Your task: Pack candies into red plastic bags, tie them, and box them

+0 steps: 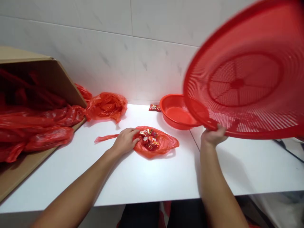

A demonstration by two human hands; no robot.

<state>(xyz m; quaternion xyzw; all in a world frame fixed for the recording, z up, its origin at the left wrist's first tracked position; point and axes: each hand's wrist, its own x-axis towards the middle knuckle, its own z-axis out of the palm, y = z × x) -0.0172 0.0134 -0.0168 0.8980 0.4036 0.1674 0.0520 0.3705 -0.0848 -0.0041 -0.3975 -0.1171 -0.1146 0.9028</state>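
My right hand (pixel 214 135) grips the rim of a large red plastic strainer basket (pixel 237 83), tilted up on its side above the table at the right. On the table, my left hand (pixel 125 139) is closed on the left edge of a red plastic bag (pixel 166 146). The bag lies spread open, with several small wrapped candies (pixel 150 140) in red and gold packets in its middle. One twisted handle of the bag trails to the left, past my wrist. Behind, a smaller round red basin (pixel 177 114) stands on the table, partly covered by the strainer.
A cardboard box (pixel 68 84) on its side at the left holds several filled red bags (pixel 47 139). A crumpled red bag (pixel 106 106) sits beside it near the tiled wall (pixel 99 57). Small red packets (pixel 154 107) lie left of the basin.
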